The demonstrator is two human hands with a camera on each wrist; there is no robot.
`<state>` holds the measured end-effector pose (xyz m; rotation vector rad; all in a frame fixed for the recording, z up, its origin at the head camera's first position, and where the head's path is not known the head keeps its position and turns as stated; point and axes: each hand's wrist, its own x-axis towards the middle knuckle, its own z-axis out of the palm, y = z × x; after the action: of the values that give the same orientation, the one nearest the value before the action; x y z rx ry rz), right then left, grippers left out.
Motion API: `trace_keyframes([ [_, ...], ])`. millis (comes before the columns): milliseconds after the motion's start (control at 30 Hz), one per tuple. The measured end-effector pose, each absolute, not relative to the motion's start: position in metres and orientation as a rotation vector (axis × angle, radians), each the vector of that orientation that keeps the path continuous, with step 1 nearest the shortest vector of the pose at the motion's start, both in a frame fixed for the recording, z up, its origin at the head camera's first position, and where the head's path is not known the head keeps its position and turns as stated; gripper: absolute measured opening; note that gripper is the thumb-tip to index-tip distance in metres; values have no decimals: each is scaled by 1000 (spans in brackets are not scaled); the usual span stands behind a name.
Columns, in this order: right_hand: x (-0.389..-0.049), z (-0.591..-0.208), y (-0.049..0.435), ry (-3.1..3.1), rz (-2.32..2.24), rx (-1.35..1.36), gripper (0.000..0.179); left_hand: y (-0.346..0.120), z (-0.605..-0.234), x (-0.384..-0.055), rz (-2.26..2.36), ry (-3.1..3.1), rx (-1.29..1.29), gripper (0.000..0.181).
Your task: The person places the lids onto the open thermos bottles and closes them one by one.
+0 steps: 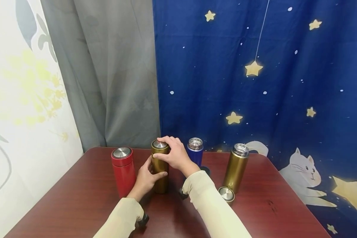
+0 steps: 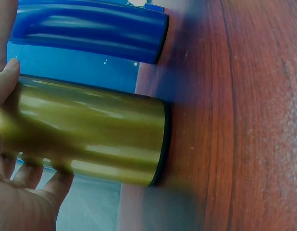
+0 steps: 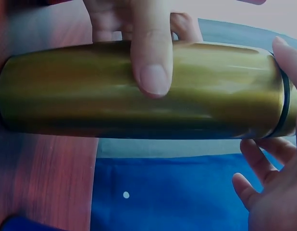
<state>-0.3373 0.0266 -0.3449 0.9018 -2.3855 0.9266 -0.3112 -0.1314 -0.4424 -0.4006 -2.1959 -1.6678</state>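
A gold thermos flask point(image 1: 159, 166) stands upright on the table between both hands. My left hand point(image 1: 145, 180) grips its body, the thumb across the near side and the other fingers behind. Around the steel-topped lid point(image 1: 159, 144) curls my right hand point(image 1: 177, 154), thumb on the near side. In the right wrist view a dark ring shows between lid and body. Just left stands a red flask point(image 1: 124, 175) with its lid on. Behind my right wrist, a blue flask point(image 1: 195, 157) shows an uncovered steel mouth.
A second gold flask point(image 1: 236, 168) stands uncapped at the right, with a steel-topped lid point(image 1: 227, 193) on the table point(image 1: 273, 198) before it. My right forearm partly hides a dark round thing point(image 1: 206, 170) near the blue flask. Curtains point(image 1: 131, 82) hang behind the table's far edge.
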Motion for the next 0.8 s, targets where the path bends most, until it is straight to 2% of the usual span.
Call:
trace_keyframes([
  [367, -334, -348, 16, -2341, 930, 771, 61, -130, -442, -315, -1621, -2176, -441, 78],
  [800, -343, -350, 32, -2322, 1579, 1219, 58, -133, -443, -314, -1686, -2171, -431, 89],
])
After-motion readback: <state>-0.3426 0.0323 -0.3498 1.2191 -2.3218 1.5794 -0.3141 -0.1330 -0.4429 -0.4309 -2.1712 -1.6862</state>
